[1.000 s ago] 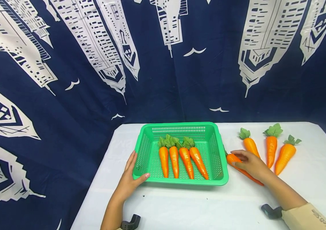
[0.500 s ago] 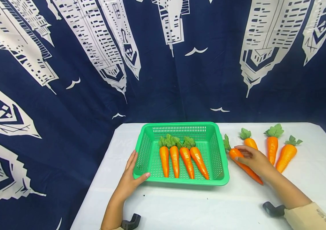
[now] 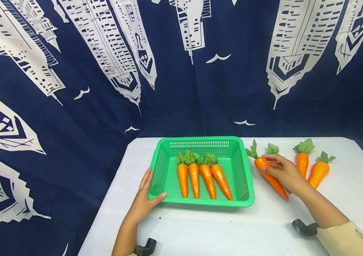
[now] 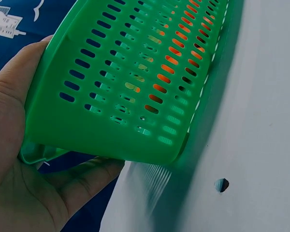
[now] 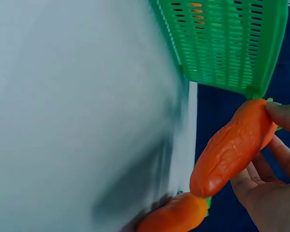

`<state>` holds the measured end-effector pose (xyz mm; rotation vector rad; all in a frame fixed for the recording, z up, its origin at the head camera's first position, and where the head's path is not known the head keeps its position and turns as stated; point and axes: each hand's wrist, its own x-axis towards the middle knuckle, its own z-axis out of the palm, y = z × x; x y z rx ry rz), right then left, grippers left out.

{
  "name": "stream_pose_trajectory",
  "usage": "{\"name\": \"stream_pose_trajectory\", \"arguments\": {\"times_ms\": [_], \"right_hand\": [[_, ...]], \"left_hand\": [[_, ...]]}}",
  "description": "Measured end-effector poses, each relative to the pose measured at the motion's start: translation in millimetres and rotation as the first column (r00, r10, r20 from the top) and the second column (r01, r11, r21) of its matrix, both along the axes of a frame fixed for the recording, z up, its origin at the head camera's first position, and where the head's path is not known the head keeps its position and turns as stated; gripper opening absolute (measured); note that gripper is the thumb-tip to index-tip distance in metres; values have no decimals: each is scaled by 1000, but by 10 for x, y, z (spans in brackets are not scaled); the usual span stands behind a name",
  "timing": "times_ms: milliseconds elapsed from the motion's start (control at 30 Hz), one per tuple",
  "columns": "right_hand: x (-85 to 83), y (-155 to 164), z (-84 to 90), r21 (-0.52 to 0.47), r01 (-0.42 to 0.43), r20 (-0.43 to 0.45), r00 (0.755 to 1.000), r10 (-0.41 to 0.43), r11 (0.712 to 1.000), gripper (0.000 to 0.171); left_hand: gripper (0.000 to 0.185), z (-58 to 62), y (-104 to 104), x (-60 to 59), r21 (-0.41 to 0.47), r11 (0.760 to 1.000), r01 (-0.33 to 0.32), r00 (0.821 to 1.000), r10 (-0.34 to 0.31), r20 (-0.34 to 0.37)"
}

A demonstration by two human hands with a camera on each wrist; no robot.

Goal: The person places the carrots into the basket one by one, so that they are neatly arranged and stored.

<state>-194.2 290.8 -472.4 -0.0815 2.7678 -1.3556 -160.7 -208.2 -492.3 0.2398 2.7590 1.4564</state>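
A green perforated basket (image 3: 244,177) sits on the white table with several orange toy carrots (image 3: 205,176) lying side by side in it. My left hand (image 3: 145,199) grips the basket's near left corner (image 4: 53,130), thumb on the rim. My right hand (image 3: 283,172) holds another carrot (image 3: 269,176) lifted just right of the basket, leaves pointing away. In the right wrist view the fingers (image 5: 280,118) curl round that carrot (image 5: 232,147).
Three more carrots lie on the table right of the basket: one (image 3: 272,149) mostly hidden behind my hand, one (image 3: 302,161) and one (image 3: 319,170). A navy curtain with white buildings hangs behind. The table's left edge (image 3: 104,209) runs near my left wrist.
My right hand has picked the carrot up off the table and raised it slightly up and away. The left hand and the basket have not moved.
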Motion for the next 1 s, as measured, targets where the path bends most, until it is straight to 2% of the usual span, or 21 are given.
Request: {"name": "stream_pose_trajectory", "arguments": {"times_ms": [333,533,833,1000], "right_hand": [[-92,-44,238,-21,6,-11,1000,-6,1000,57],[-166,-104,388,-43,13,-2,1000,-13,999,57],[-255,-319,636,-82,-18,-59,998,13,996,54],[-328,-511,706,-112,-70,-98,993,59,991,56]], "left_hand": [[103,-42,-6,-13,-5,1000,6,1000,-6,0],[105,-23,7,-11,-7,1000,4,1000,-4,4],[106,4,8,-16,-3,1000,19,1000,-19,-6],[105,-16,-2,-17,4,1000,11,1000,-11,1]]}}
